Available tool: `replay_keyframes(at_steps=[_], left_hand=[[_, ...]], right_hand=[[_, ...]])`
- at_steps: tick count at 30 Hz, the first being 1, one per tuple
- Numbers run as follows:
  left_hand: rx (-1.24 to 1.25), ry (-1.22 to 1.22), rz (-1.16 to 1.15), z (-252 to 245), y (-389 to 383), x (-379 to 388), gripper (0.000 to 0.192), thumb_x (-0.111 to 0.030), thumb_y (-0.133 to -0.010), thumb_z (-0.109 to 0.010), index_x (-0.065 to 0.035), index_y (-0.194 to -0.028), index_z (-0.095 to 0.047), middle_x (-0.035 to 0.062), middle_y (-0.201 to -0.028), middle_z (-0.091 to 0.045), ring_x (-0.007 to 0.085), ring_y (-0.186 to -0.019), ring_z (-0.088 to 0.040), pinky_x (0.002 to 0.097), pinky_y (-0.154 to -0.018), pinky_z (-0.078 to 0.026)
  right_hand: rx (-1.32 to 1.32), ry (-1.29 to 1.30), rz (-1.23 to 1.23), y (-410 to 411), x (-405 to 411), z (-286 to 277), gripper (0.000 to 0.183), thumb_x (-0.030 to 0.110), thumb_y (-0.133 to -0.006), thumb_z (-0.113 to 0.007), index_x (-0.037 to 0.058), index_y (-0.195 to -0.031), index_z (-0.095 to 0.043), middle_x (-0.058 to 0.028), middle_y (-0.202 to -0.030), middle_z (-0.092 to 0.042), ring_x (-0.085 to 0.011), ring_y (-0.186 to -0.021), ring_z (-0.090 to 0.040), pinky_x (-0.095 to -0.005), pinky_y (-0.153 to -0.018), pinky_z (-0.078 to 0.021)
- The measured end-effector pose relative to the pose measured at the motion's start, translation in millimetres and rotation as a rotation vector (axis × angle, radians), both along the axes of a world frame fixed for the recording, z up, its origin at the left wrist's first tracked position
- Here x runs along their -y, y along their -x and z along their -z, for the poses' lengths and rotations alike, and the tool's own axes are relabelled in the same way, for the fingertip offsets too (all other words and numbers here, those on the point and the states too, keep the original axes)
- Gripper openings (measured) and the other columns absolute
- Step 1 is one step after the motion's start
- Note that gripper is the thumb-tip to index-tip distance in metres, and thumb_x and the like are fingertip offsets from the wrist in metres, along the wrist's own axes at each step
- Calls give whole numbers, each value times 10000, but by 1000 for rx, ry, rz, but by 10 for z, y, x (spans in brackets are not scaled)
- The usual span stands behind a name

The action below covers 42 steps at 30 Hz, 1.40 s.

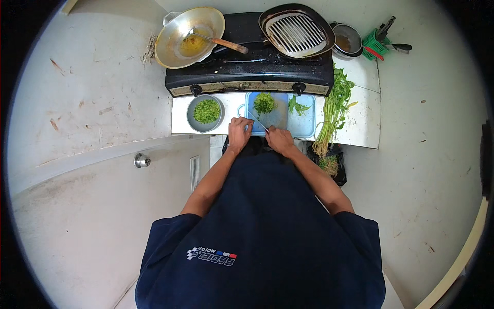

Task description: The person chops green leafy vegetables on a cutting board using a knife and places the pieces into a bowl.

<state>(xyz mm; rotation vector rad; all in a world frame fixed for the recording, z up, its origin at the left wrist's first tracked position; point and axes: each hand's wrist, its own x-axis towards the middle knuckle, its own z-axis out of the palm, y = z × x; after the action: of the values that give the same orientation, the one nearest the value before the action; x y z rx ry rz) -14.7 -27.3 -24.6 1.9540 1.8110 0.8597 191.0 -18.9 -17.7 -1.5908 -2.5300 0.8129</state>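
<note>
My right hand point(279, 140) is closed on the handle of a knife point(259, 122), whose blade slants up and left over the blue cutting board point(279, 123). At the board's lower left edge rests my left hand point(240, 133), fingers bent near the blade; whether it pinches anything cannot be told. A heap of chopped greens point(264, 103) lies at the top of the board. Some loose green leaves point(298, 106) are on the lighter blue tray point(311, 125) at the right. To the left stands a grey bowl point(191, 121) holding chopped greens point(207, 111).
Behind the board is a black gas stove point(251, 71) with a wok point(164, 46), a wooden-handled ladle point(230, 45) and a grill pan point(330, 33). Leafy stalks point(334, 104) hang over the counter's front edge at right. Beyond are a pot point(347, 38) and a green basket point(372, 40).
</note>
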Motion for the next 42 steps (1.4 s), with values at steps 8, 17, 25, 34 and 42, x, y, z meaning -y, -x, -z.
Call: replay_keyframes(at_steps=[8,17,25,34,42], left_hand=[[-43,-34,22,-1,18,34,122,-49,-843,-738,-86,-949,-786,81,-915,-696,312,-889,-600,424,-810,-488],[-51,1,0,-16,0,10,101,-74,-853,-733,-77,-945,-775,96,-882,-687,321,-866,-590,434,-796,-482],[-2,2,-27,82,26,15,80,-90,-844,-737,-103,-915,-773,72,-871,-687,310,-897,-604,436,-790,-470],[-26,8,-13,43,17,30,86,-78,-836,-743,-112,-909,-771,59,-908,-688,306,-920,-608,432,-806,-480],[-48,-34,1,26,24,67,108,-65,-843,-737,-91,-945,-762,76,-935,-689,315,-933,-601,429,-835,-486]], right_hand=[[-21,0,-32,74,9,-2,325,277,-1002,-546,-24,-936,-649,-238,-777,-719,-406,-731,-737,-510,-677,-590],[-8,53,-36,81,-30,21,293,244,-986,-556,-29,-930,-645,-253,-808,-728,-415,-745,-737,-516,-705,-589],[-27,5,6,64,-4,3,331,281,-992,-560,-30,-920,-649,-240,-771,-721,-410,-713,-735,-516,-669,-588],[-31,23,-44,106,32,34,298,251,-991,-556,-14,-900,-657,-237,-786,-723,-405,-724,-737,-509,-682,-592],[-19,22,-16,106,10,-3,308,252,-999,-545,-20,-910,-659,-239,-802,-726,-403,-765,-742,-508,-714,-595]])
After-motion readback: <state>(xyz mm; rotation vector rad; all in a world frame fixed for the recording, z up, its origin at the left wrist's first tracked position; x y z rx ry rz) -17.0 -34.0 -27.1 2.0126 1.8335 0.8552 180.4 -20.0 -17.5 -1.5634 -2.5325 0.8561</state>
